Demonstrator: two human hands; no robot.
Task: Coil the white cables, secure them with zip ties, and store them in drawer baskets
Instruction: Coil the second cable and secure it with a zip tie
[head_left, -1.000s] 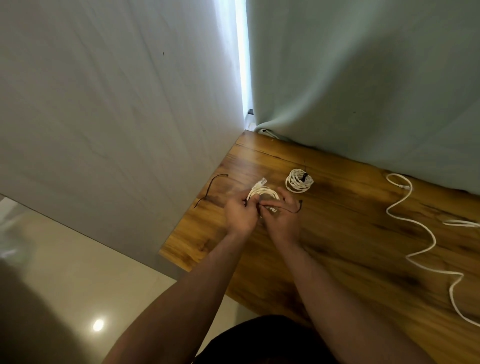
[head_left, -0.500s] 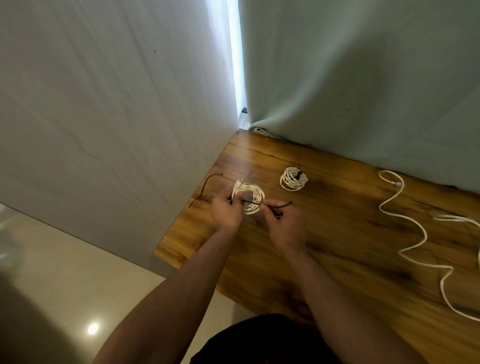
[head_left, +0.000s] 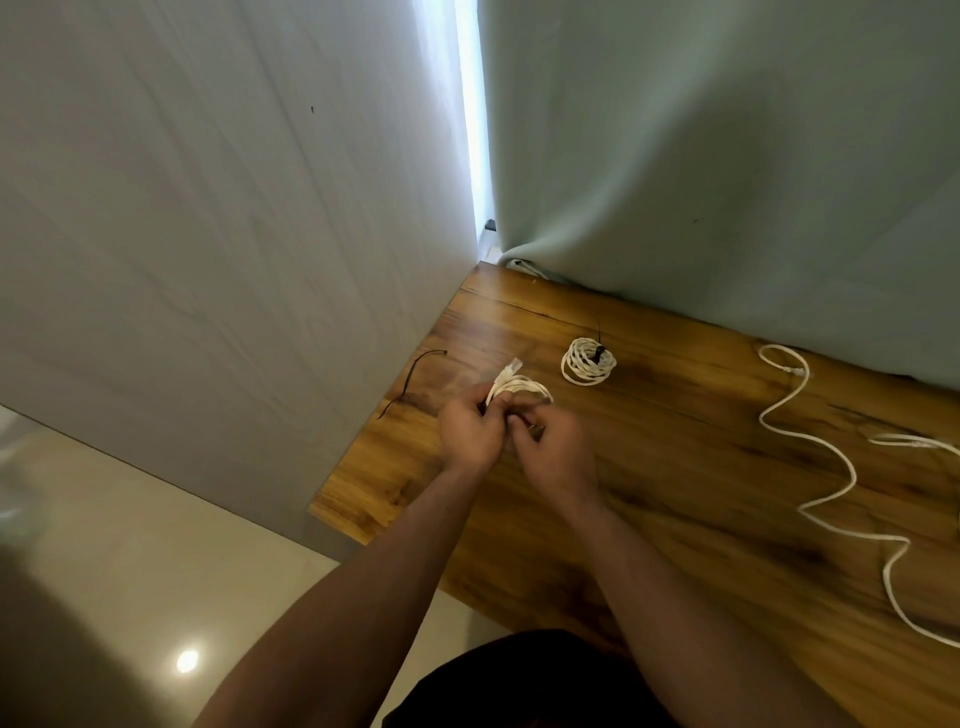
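A small coil of white cable (head_left: 521, 387) with a clear plug sticking up sits between my hands above the wooden table (head_left: 675, 493). My left hand (head_left: 470, 431) grips the coil's near left side. My right hand (head_left: 553, 449) is curled close against it, fingers pinched at the coil; the black zip tie is mostly hidden under my fingers. Behind them lies a second white coil (head_left: 587, 361), bound with a black zip tie. A loose black zip tie (head_left: 410, 379) lies at the table's left edge. An uncoiled white cable (head_left: 826, 457) snakes across the right side.
A grey-white curtain (head_left: 234, 234) hangs along the table's left edge and a green curtain (head_left: 727, 156) along the back. Another white cable end (head_left: 914, 442) enters from the right. Pale floor tiles (head_left: 156, 545) lie below left.
My right hand has come back in against the coil; half a second ago it held the black zip tie stretched out to the right. The view shifted slightly.
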